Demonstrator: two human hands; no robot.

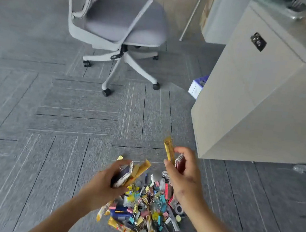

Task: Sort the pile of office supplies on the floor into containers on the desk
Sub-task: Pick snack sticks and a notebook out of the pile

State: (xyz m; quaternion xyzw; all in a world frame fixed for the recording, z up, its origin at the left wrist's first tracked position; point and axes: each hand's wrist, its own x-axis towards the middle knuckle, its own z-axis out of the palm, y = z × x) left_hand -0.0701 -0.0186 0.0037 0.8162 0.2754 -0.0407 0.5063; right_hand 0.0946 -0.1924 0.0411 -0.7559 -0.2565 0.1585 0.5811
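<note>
Both hands hover just above the pile (147, 208), well apart from each other. My left hand (102, 184) grips a fanned bundle of flat packets (128, 172). My right hand (185, 178) pinches a yellow packet (169, 148) and a red spiral notebook (180, 164).

The pile lies on the carpet floor (71, 125), near the cabinet (254, 108).

Judgement: the step in hand is gathering a handful. I would tighten the loose left bundle, keep like with like, then lift to the surface (292, 26); anything on it is too blurred to identify.

Count: one pile; two items in the right hand; at least three in the left; clips beyond counting.
</note>
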